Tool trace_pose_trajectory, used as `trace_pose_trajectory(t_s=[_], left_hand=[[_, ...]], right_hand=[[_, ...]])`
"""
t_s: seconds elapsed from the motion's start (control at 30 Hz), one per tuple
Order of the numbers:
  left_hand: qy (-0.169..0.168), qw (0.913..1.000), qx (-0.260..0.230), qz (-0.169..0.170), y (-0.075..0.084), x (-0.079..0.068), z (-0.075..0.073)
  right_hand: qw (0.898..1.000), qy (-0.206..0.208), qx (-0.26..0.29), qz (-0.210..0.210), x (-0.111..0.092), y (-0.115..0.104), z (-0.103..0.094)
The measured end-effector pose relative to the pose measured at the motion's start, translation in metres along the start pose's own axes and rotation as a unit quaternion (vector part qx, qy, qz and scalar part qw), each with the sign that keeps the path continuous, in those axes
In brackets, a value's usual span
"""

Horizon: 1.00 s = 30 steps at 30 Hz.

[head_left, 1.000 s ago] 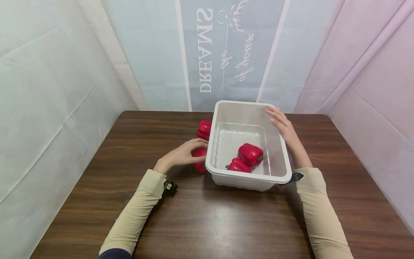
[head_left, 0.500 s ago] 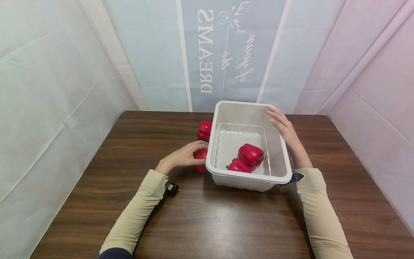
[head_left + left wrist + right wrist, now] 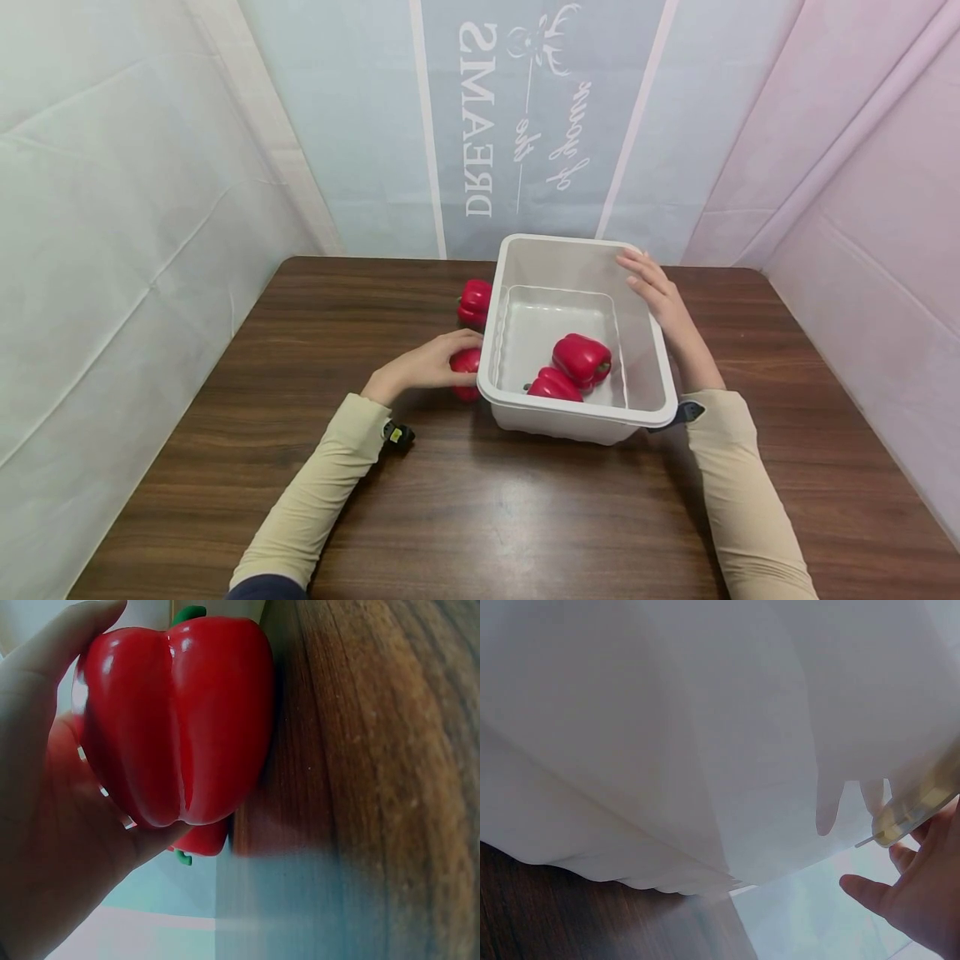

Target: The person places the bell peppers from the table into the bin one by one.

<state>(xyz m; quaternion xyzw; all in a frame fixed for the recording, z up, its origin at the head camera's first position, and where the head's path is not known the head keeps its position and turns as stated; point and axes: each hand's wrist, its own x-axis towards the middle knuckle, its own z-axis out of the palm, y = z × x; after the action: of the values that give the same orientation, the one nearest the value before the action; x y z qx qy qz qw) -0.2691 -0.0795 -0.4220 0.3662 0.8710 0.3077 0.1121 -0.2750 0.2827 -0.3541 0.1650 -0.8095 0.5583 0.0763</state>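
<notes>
A red bell pepper (image 3: 467, 362) rests on the table against the left side of a whitish plastic bin (image 3: 555, 408). My left hand (image 3: 423, 362) curves round this pepper, thumb on the near side and fingers on the far side. The left wrist view shows the same bell pepper (image 3: 176, 720) up close, green stem at its top, between thumb and fingers. Two more red peppers (image 3: 581, 358) lie inside the bin. At the bin's right rim my right hand (image 3: 660, 300) rests with straight fingers over the edge; its thumb stands off the wall in the right wrist view.
Another red bell pepper (image 3: 474, 302) lies farther back, beside the bin's left wall. The brown wooden table (image 3: 510, 517) extends to a cloth backdrop (image 3: 360, 167) behind and cloth walls at both sides. A dark wrist device (image 3: 397, 435) sits by the left cuff.
The left hand and the pepper in it have shifted very slightly to the right. The right hand, the bin and the other peppers look unmoved.
</notes>
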Motion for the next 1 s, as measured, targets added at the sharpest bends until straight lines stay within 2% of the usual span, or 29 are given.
trace_pose_trajectory(t_s=[0.47,1.0], left_hand=[[-0.004,1.0000,0.006,0.000,-0.0004,0.0002,0.0021],[0.022,0.9992,0.032,0.009,-0.0003,0.0004,0.0036]], right_hand=[[1.000,0.001,0.003,0.001,0.0005,0.0017,0.0003],[1.000,0.001,0.016,-0.008,0.0005,0.0009,0.0004]])
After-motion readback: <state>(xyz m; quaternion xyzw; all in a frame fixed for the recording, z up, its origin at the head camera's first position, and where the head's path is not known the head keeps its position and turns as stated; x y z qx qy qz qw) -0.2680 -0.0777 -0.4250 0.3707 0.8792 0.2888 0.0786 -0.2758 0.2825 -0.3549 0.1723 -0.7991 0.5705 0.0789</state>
